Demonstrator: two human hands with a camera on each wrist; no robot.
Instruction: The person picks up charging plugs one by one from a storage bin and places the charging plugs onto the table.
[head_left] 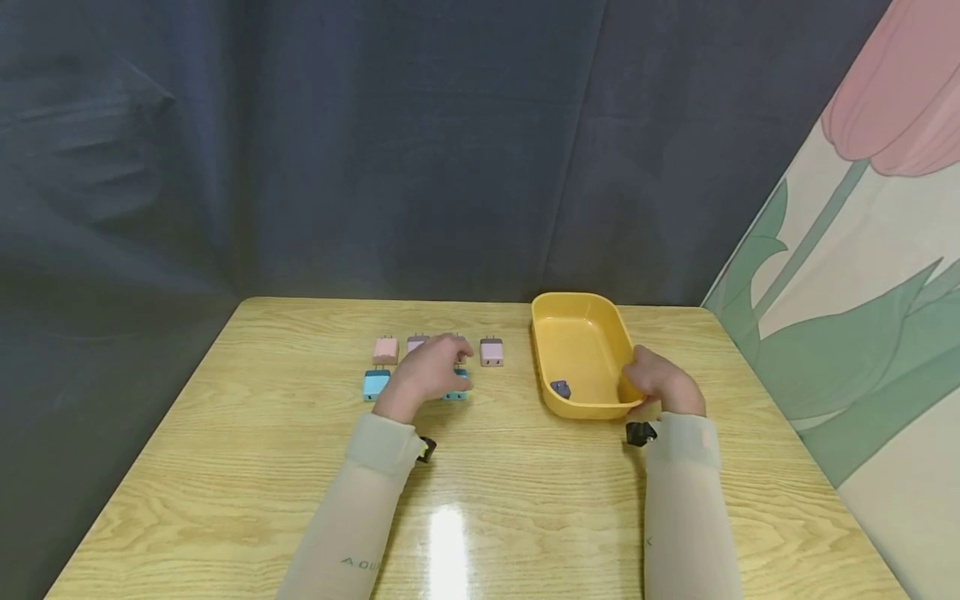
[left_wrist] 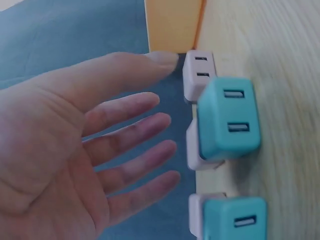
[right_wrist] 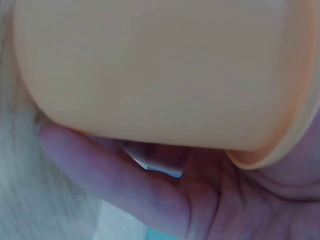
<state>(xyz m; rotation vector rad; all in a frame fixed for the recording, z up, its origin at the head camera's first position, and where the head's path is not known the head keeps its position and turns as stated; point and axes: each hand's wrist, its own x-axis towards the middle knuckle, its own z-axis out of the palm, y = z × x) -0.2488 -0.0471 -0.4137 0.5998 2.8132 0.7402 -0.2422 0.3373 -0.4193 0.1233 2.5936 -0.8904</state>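
Observation:
My left hand (head_left: pixel 435 371) hovers above the small plug chargers, fingers spread and holding nothing. In the left wrist view a teal charger (left_wrist: pixel 230 120) is just beyond the fingertips, with a lavender charger (left_wrist: pixel 198 75) behind it. The hand partly covers the teal charger (head_left: pixel 455 395) in the head view. At the right, my right hand (head_left: pixel 663 379) grips the near right corner of a yellow plastic tray (head_left: pixel 577 342). Its thumb lies along the tray's outer wall in the right wrist view. A dark purple charger (head_left: pixel 560 389) lies in the tray's near left corner.
Left of the tray, chargers lie in two rows on the wooden table (head_left: pixel 517 500), among them a pink one (head_left: pixel 386 350), a blue one (head_left: pixel 377 385) and a lavender one (head_left: pixel 491 352). A dark curtain (head_left: pixel 420 167) hangs behind; a flower-patterned wall (head_left: pixel 862 333) is at right.

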